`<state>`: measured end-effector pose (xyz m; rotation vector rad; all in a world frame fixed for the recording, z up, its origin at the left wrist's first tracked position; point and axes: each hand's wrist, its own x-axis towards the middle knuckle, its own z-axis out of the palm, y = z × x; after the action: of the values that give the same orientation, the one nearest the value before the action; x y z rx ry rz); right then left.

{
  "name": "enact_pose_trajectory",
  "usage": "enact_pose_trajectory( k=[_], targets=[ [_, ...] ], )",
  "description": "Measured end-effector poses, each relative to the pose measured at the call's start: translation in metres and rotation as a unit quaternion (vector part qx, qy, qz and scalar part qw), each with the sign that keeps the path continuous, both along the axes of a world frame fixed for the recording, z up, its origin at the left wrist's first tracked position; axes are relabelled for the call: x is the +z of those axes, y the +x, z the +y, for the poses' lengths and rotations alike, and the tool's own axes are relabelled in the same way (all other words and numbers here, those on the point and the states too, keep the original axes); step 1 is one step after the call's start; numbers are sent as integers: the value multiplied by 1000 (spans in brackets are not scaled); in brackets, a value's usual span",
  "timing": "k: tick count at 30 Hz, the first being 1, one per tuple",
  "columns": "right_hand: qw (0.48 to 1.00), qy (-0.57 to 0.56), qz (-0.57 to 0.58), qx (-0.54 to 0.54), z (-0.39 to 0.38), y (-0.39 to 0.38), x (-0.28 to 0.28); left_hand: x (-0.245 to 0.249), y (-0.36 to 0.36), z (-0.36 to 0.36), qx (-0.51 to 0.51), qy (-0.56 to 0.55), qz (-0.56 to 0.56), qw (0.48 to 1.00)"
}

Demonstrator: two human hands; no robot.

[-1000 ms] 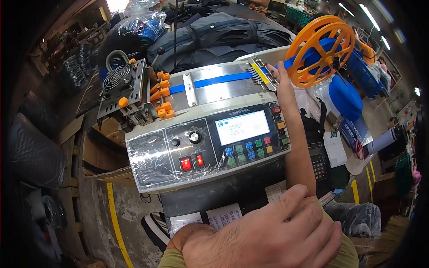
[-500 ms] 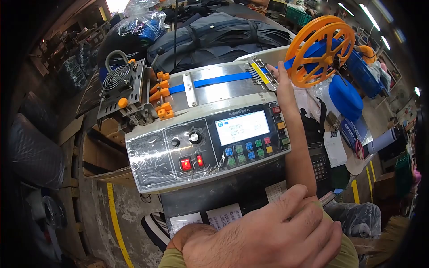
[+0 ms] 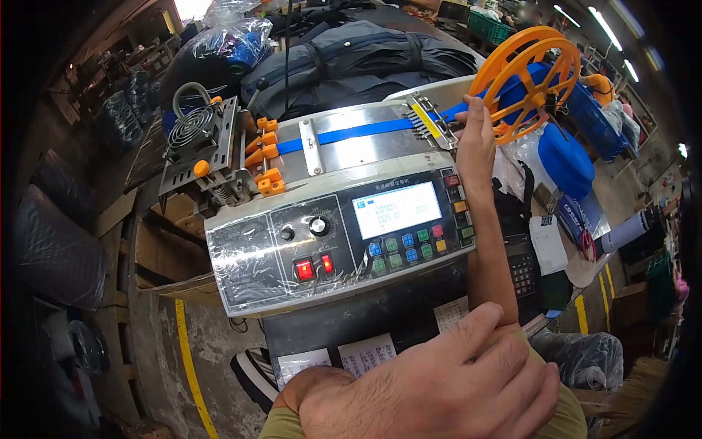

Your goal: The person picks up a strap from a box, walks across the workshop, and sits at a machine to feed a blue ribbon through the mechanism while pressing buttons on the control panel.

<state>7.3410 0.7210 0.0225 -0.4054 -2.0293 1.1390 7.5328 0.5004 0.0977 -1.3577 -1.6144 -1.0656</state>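
My right hand [image 3: 477, 143] is at the right end of the strap-cutting machine [image 3: 344, 241], its fingers closed on the blue strap [image 3: 365, 131] between the comb-like metal guide [image 3: 430, 123] and the orange reel [image 3: 537, 95]. From the reel, the strap runs through the guide and flat across the metal bed, under a small metal bar [image 3: 310, 146], to orange guides [image 3: 265, 154] on the left. My left hand [image 3: 439, 373] lies across the front, curled by my right elbow. Nothing shows in it, though some fingertips are hidden.
A spare blue roll [image 3: 564, 161] lies right of the machine, near a calculator [image 3: 521, 267]. Paper slips [image 3: 365, 354] lie on the dark surface in front. Dark bags [image 3: 358, 66] are piled behind. A cardboard box [image 3: 172, 249] stands at lower left.
My right hand has shifted slightly right and its fingers have bent more around the strap. The orange reel has turned a little. My left hand has stayed put.
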Motion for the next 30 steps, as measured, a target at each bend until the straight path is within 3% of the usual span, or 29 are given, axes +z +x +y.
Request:
enact_pose_trajectory(
  k=[5, 7, 8, 10, 26, 28, 30],
  targets=[
    [995, -75, 42, 57, 7, -15, -14, 6, -4, -6, 4, 14, 2, 1000],
    [992, -104, 20, 68, 6, -15, -13, 21, -10, -28, -113, -167, -44, 978],
    [992, -104, 20, 68, 6, -15, -13, 16, -8, -22, -113, -166, -44, 979],
    [993, -88, 20, 76, 6, -14, -12, 5, -1, -2, -8, -9, -19, 1000],
    [992, -93, 30, 76, 9, -21, -19, 8, -2, -9, -9, 0, -16, 1000],
    [992, -89, 37, 79, 7, -21, -18, 22, -10, -30, -117, -173, -33, 977],
    [991, -92, 36, 86, 8, -21, -19, 22, -9, -29, -117, -170, -32, 978]
  ],
)
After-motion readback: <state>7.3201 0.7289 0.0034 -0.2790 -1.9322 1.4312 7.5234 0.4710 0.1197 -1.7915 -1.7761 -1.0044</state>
